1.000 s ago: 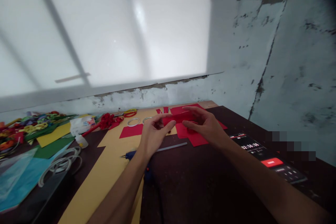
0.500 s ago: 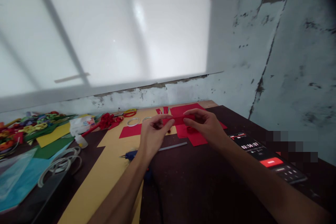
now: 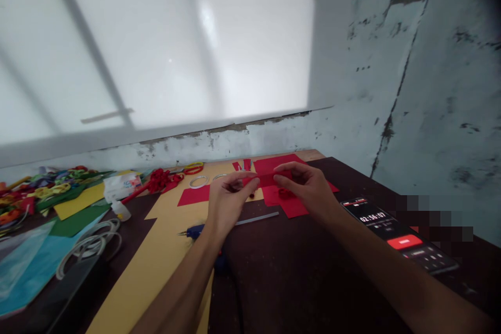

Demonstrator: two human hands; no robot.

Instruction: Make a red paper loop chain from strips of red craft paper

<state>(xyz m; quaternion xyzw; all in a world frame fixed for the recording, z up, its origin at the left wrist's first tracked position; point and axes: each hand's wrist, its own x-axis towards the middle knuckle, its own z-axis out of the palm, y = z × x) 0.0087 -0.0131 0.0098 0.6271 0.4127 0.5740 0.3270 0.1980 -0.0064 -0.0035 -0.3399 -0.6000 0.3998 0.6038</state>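
Observation:
My left hand (image 3: pixel 227 201) and my right hand (image 3: pixel 307 188) together pinch a narrow red paper strip (image 3: pixel 266 179) just above the table, one end in each hand's fingertips. Under and behind the strip lie flat red paper sheets (image 3: pixel 291 206) and a red rectangle (image 3: pixel 194 195) on a yellow sheet (image 3: pixel 156 255). A small red paper coil (image 3: pixel 285 193) rests on the red sheet below my right hand.
A blue glue gun (image 3: pixel 195 230) with a grey stick lies near my left wrist. Tape rolls (image 3: pixel 199 182), scissors with red-yellow handles (image 3: pixel 193 168), a red knot ornament (image 3: pixel 158 180), coloured papers (image 3: pixel 58 203) fill the left. A phone (image 3: pixel 399 235) showing a timer lies at right.
My fingers have closed more tightly on the red strip and my hands have come slightly nearer each other. Nothing else has moved.

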